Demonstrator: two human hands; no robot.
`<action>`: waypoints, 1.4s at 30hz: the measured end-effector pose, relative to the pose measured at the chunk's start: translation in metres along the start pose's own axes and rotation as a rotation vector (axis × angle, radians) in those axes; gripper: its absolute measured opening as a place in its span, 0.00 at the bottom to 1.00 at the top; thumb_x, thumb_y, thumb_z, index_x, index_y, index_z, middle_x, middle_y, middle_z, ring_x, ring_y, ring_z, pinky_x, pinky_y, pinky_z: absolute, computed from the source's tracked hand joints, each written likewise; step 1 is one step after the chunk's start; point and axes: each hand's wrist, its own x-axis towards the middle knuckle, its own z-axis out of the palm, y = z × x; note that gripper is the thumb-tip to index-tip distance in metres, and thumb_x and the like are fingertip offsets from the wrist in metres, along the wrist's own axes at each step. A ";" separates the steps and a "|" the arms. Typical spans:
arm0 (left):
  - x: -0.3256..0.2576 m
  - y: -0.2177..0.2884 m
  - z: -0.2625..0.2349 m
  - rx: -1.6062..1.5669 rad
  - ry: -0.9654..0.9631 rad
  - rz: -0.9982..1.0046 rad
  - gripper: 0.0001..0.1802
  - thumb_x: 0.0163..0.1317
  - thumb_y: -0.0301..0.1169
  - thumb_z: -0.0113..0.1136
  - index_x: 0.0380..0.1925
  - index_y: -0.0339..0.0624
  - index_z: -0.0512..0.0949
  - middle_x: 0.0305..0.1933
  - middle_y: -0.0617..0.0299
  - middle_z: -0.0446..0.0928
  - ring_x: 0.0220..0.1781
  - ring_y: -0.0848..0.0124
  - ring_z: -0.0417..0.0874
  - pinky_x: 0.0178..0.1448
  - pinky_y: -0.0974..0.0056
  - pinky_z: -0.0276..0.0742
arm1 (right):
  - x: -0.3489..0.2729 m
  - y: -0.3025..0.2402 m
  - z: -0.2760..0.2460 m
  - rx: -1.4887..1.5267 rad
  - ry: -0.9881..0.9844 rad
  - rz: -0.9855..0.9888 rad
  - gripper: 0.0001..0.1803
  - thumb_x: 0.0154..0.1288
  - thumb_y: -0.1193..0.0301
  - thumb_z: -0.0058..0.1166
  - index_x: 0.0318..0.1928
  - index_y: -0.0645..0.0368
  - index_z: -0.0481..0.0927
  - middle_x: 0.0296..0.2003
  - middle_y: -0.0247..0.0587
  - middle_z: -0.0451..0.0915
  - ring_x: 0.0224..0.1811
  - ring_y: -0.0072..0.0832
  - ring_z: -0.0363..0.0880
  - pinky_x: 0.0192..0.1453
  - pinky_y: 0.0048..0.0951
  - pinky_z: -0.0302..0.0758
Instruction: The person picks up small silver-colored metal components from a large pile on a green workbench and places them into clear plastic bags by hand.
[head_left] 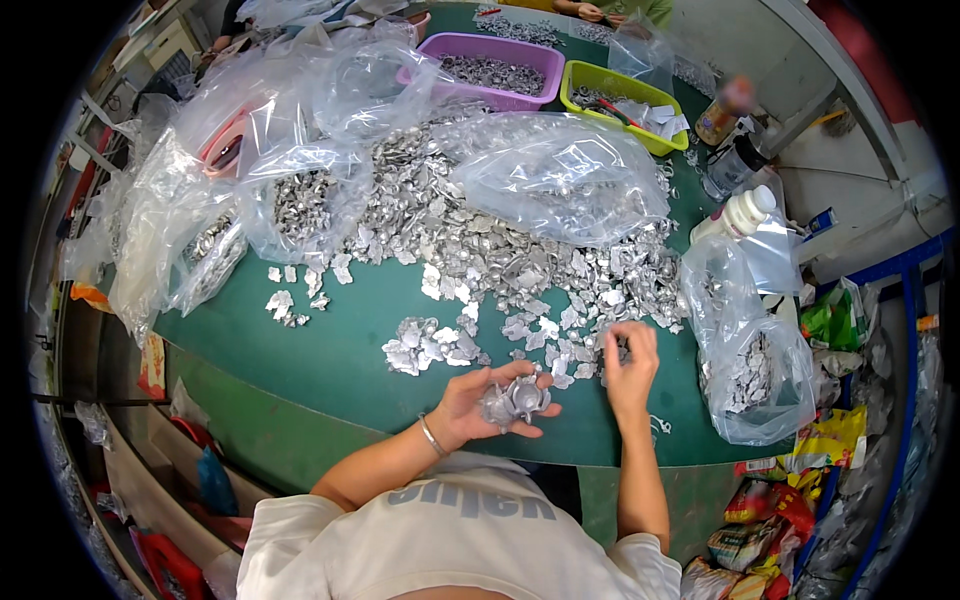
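Several silver flower-shaped metal pieces (520, 399) rest in my left hand (462, 402), which is turned palm up near the table's front edge with its fingers curled around them. To its right, my right hand (630, 368) is raised at the near edge of the big heap of metal pieces (490, 255). Its fingers are bent together; whether a piece sits between them is hidden. Flat, leaf-shaped metal pieces (425, 345) lie in a loose cluster beyond my left hand. More loose pieces (565, 350) are scattered between the heap and my hands.
Clear plastic bags (560, 190) cover part of the heap; another bag of pieces (755, 380) stands at the table's right edge. Purple (490, 45) and yellow-green (650, 95) basins are farther back, near a white bottle (740, 212). A co-worker's hands (592, 12) show at the far end.
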 end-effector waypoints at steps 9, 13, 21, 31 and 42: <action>-0.007 -0.006 0.009 -0.014 0.370 0.086 0.19 0.61 0.29 0.57 0.53 0.46 0.70 0.61 0.54 0.65 0.53 0.59 0.73 0.30 0.72 0.72 | 0.032 0.013 0.019 -0.429 -0.182 0.036 0.15 0.55 0.67 0.63 0.38 0.65 0.78 0.38 0.44 0.77 0.45 0.42 0.71 0.51 0.39 0.64; -0.009 -0.005 0.012 0.103 0.361 0.125 0.17 0.57 0.26 0.58 0.49 0.44 0.71 0.64 0.51 0.62 0.56 0.56 0.73 0.32 0.70 0.76 | 0.015 0.025 0.011 -0.204 0.042 0.064 0.10 0.58 0.70 0.61 0.33 0.64 0.76 0.32 0.46 0.76 0.39 0.44 0.72 0.45 0.39 0.65; -0.007 -0.009 0.007 0.132 0.269 0.134 0.13 0.62 0.35 0.60 0.43 0.44 0.72 0.54 0.56 0.66 0.52 0.61 0.72 0.32 0.70 0.79 | 0.004 0.033 -0.030 1.343 0.062 0.924 0.14 0.66 0.74 0.53 0.51 0.64 0.72 0.36 0.44 0.78 0.31 0.32 0.79 0.36 0.28 0.79; -0.009 -0.011 0.006 0.149 0.307 0.130 0.16 0.63 0.33 0.58 0.50 0.44 0.71 0.53 0.55 0.66 0.51 0.61 0.73 0.32 0.71 0.76 | -0.007 0.024 -0.041 -0.216 -0.151 0.222 0.22 0.48 0.76 0.67 0.46 0.60 0.78 0.42 0.43 0.76 0.45 0.36 0.73 0.50 0.34 0.70; -0.010 -0.017 0.005 0.193 0.309 0.120 0.15 0.64 0.33 0.57 0.49 0.44 0.71 0.54 0.55 0.66 0.51 0.61 0.74 0.32 0.70 0.76 | 0.014 0.009 -0.019 -0.352 -0.392 -0.007 0.30 0.47 0.83 0.61 0.55 0.62 0.72 0.46 0.45 0.72 0.50 0.43 0.68 0.55 0.41 0.65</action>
